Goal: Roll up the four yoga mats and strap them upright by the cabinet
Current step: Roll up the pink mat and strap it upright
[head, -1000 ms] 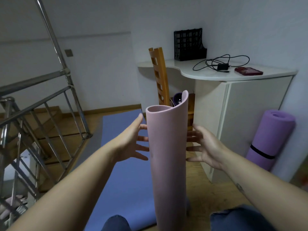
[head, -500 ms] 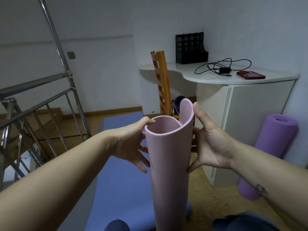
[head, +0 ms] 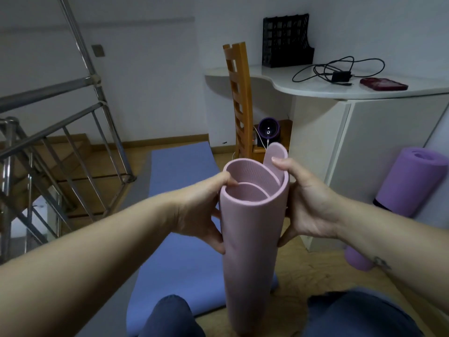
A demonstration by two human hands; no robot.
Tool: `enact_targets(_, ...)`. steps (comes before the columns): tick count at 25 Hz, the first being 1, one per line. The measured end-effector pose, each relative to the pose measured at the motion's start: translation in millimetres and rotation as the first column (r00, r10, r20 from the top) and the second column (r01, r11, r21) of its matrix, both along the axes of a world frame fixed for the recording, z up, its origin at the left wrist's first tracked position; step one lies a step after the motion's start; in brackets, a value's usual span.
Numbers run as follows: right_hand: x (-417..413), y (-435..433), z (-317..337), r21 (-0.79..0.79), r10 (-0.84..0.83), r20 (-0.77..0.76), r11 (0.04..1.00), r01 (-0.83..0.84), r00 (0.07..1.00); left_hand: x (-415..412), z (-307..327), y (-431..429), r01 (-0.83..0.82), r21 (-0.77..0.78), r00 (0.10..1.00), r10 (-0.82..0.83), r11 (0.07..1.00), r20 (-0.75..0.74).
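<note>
Pink mat (head: 252, 239) stands on end on the floor between the person's knees. It is loosely rolled, with a slack inner coil and the outer flap standing proud at the top. No strap is fitted. Purple mat (head: 410, 181) is rolled, banded with a dark strap and leaning against the cabinet (head: 376, 154). Blue mat (head: 179, 263) lies flat on the floor (a grey edge beside it may be the fourth mat; unconfirmed). Judged about a quarter complete. Left hand (head: 201, 210) has a grip on the roll's rim, thumb at the lip. Right hand (head: 308, 203) clasps the opposite side, thumb pressing the flap. Both forearms are extended.
</note>
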State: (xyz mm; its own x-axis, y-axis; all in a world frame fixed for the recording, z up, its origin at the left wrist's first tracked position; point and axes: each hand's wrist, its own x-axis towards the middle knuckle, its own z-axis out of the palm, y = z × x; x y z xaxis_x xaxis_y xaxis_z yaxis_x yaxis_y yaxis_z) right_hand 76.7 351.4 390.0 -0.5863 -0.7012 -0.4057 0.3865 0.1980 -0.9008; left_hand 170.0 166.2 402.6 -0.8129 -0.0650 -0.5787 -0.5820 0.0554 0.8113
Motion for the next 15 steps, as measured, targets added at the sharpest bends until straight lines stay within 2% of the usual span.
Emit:
enact_targets(6,4.3,-9.9,-63.7,0.005,0.008,0.044,1.000,-0.008,0.999,18.3,-71.6,8.1,-0.102,0.066,0.995,0.102,0.993,0.014)
enact_targets(10,-9.4,-19.9,-76.6,-0.008,0.015,0.048,1.000,-0.015,0.999,20.3,-89.9,1.9,-0.181,0.134,0.982,0.186,0.974,-0.026)
enact_targets(15,-9.5,-18.5,-122.5,0.033,0.047,0.123,0.998,-0.052,0.991,25.3,-137.8,12.4,-0.186,0.100,0.982,0.180,0.977,0.063)
